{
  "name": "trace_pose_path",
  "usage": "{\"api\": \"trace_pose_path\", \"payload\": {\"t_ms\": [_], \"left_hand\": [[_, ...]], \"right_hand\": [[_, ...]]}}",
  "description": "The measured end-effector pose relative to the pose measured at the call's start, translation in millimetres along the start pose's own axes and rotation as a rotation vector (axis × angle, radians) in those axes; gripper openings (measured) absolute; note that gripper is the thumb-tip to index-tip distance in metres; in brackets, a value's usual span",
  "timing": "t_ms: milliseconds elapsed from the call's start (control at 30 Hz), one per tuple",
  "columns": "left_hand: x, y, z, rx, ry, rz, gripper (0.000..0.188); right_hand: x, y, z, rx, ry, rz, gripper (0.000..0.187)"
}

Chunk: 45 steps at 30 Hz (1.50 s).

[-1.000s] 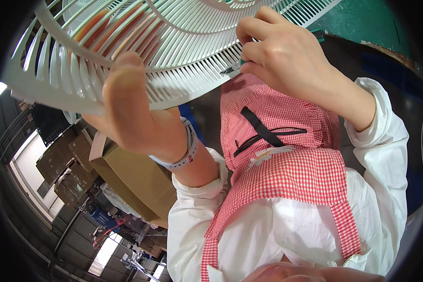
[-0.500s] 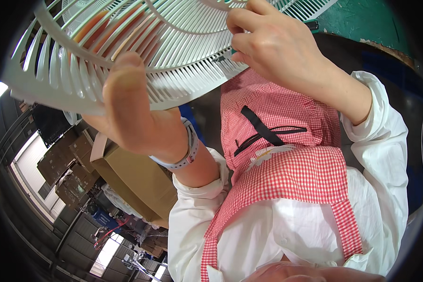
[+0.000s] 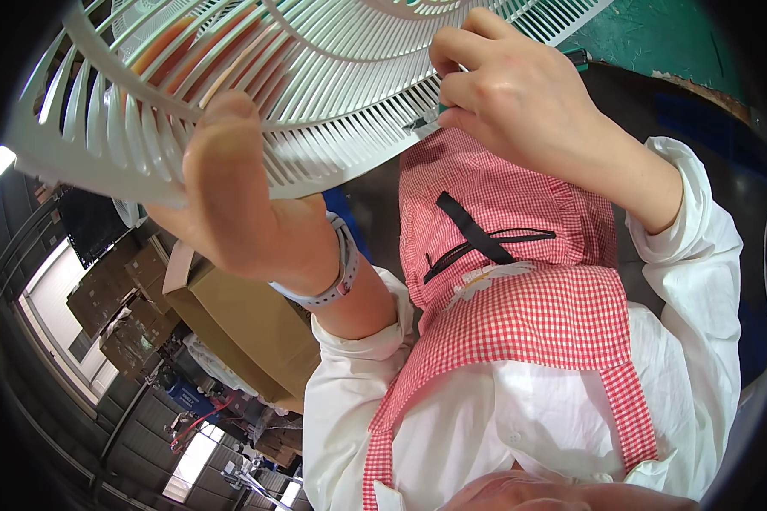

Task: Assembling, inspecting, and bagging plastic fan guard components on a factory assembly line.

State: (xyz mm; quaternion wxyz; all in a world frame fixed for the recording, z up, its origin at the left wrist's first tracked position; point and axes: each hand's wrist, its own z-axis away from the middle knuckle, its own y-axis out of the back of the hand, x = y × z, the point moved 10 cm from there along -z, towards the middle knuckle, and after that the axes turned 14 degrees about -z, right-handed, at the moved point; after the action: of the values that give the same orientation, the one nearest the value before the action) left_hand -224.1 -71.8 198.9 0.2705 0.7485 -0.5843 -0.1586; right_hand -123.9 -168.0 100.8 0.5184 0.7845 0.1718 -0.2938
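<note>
A large white plastic fan grille, with curved ribs, is held tilted across the top of the view. My left hand is closed around its near left rim, thumb upward on the rim and fingers partly hidden beneath. In my closed right hand is a slim utility knife. Its grey blade end pokes out to the left against the grille's rim, and the dark green handle end shows past the back of the hand. Most of the handle is covered by my fingers.
At the upper right lies a green work surface with a worn edge. A large open cardboard box stands to the lower left, with more brown cartons beyond it. Orange-brown shapes show blurred behind the ribs.
My right hand has shifted right and slightly nearer along the rim with the knife, and more of the blade end shows. The left hand and grille have barely moved.
</note>
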Motion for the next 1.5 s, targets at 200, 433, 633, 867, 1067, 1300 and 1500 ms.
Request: {"api": "trace_pose_path", "payload": {"t_ms": [200, 433, 633, 867, 1067, 1300, 1500], "left_hand": [[14.4, -0.7, 0.5, -0.010, -0.244, -0.100, 0.020], [10.6, 1.6, 0.8, 0.012, -0.180, -0.043, 0.021], [7.9, 3.1, 3.0, 0.033, -0.160, -0.069, 0.020], [3.9, 0.6, -1.4, 0.002, -0.083, -0.018, 0.019], [9.2, -8.7, -0.4, -0.154, -0.248, -0.096, 0.028], [7.1, -3.7, -0.8, -0.006, -0.052, 0.016, 0.018], [3.5, -3.0, -1.8, -0.018, 0.001, 0.049, 0.024]], "right_hand": [[1.0, 2.0, -6.2, 0.040, 0.014, -0.021, 0.013], [3.1, 2.9, -8.1, 0.083, 0.082, -0.014, 0.012], [10.5, 5.6, 3.1, 0.069, 0.020, -0.058, 0.014], [7.0, -0.1, 2.7, 0.010, 0.001, -0.050, 0.015], [1.3, 2.0, -1.0, 0.020, 0.012, 0.021, 0.016], [4.0, 0.7, -1.7, 0.042, 0.023, -0.005, 0.015], [-0.1, 2.3, -2.6, 0.047, 0.048, -0.013, 0.015]]}}
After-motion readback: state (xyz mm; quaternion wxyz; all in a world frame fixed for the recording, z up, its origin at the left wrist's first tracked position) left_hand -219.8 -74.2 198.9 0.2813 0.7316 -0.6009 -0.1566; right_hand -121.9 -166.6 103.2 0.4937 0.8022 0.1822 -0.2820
